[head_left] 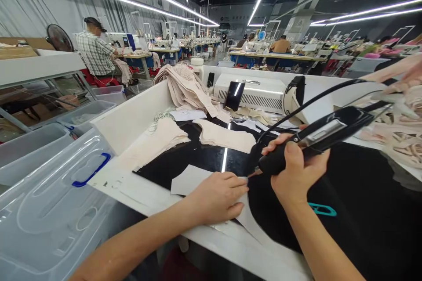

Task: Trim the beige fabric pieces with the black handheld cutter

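Observation:
My right hand (296, 169) grips a black corded hand tool (329, 134), its metal tip pointing down at the edge of a pale fabric piece (189, 180). My left hand (219, 197) lies flat on that piece, fingertips right beside the tool tip, on the glossy black work surface (356, 193). More beige fabric pieces (227, 137) lie further back on the surface.
A white machine box (260, 92) and a heap of beige fabric (184, 83) stand at the back. Clear plastic bins (49, 210) sit at the left. Teal snips (321, 210) lie near my right arm. Another person's hand (407, 74) reaches in at right. Workers sit at distant tables.

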The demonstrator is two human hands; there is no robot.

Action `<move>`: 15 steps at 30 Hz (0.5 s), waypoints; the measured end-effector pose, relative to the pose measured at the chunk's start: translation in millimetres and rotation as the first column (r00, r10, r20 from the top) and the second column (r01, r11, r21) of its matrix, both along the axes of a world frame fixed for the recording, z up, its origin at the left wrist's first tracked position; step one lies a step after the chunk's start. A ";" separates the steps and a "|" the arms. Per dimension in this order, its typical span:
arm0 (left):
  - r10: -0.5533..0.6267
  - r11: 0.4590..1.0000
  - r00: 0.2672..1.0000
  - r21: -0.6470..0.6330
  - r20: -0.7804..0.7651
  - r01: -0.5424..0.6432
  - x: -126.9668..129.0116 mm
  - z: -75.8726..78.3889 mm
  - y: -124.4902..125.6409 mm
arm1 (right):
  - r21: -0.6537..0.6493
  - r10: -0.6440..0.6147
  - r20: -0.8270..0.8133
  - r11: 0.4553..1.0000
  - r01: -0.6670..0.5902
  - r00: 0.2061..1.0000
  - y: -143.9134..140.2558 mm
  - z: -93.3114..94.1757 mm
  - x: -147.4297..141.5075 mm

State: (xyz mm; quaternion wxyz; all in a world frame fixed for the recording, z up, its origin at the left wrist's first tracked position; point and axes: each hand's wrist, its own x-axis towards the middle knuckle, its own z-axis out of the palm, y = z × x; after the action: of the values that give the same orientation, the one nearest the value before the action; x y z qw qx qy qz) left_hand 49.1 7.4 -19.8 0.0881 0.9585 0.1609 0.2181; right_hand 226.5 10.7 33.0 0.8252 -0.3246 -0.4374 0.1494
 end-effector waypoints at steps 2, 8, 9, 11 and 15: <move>0.006 1.000 1.000 -0.001 0.000 -0.006 -0.2 0.1 -0.1 | -0.003 -0.002 -0.004 1.000 0.002 1.000 0.1 0.2 0.0; 0.006 1.000 1.000 -0.004 -0.011 -0.006 0.0 0.9 0.3 | 0.026 -0.023 -0.006 0.999 0.023 1.000 1.6 1.0 -0.3; 0.010 1.000 1.000 -0.007 -0.013 -0.010 0.0 1.2 0.2 | 0.025 -0.022 -0.002 0.999 0.022 1.000 1.8 1.0 -0.4; 0.013 1.000 1.000 -0.012 -0.018 -0.013 0.0 2.0 -0.1 | 0.024 -0.020 0.004 1.000 0.020 1.000 1.9 0.8 -0.4; 0.007 1.000 1.000 -0.017 -0.027 -0.007 -1.0 3.7 -0.5 | 0.048 -0.041 0.007 0.998 0.040 0.999 2.6 0.3 -0.8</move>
State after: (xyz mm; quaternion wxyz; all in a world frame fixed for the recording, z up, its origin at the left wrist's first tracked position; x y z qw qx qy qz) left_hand 48.0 6.9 -16.1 0.0932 0.9600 0.1673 0.2041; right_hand 225.8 13.3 33.4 0.8338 -0.3142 -0.4376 0.1208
